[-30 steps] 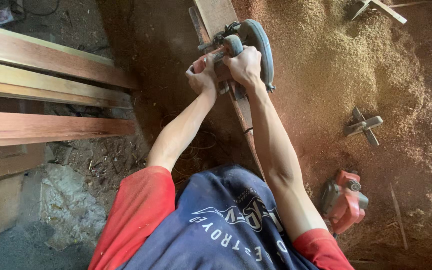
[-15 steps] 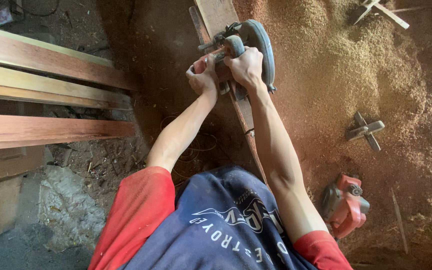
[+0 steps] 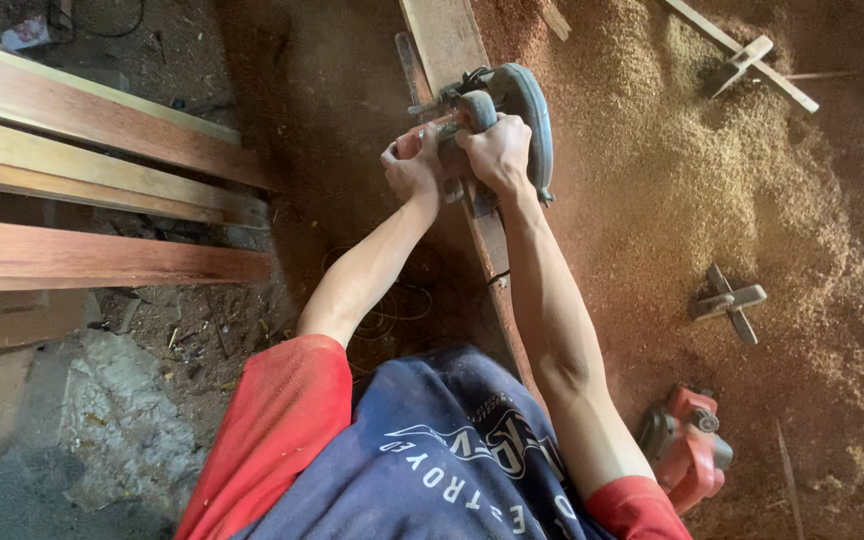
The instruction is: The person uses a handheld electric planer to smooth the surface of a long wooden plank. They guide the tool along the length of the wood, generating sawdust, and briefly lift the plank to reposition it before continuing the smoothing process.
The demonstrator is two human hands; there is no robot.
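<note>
Both hands, left hand [image 3: 412, 172] and right hand [image 3: 498, 152], stay clamped around the grey round-guarded circular saw [image 3: 497, 110], which has edged further along the long narrow reddish wooden plank [image 3: 447, 40], lengthening the cut

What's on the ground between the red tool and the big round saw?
In the head view, only sawdust lies between the red tool and the saw, plus the person's right arm.

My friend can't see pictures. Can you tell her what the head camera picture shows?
Seen from above, a person grips a grey circular saw with the left hand and right hand, on a long narrow plank. Sawdust lies heaped to the right, a red power tool sits near the bottom right, and stacked planks are on the left.
</note>
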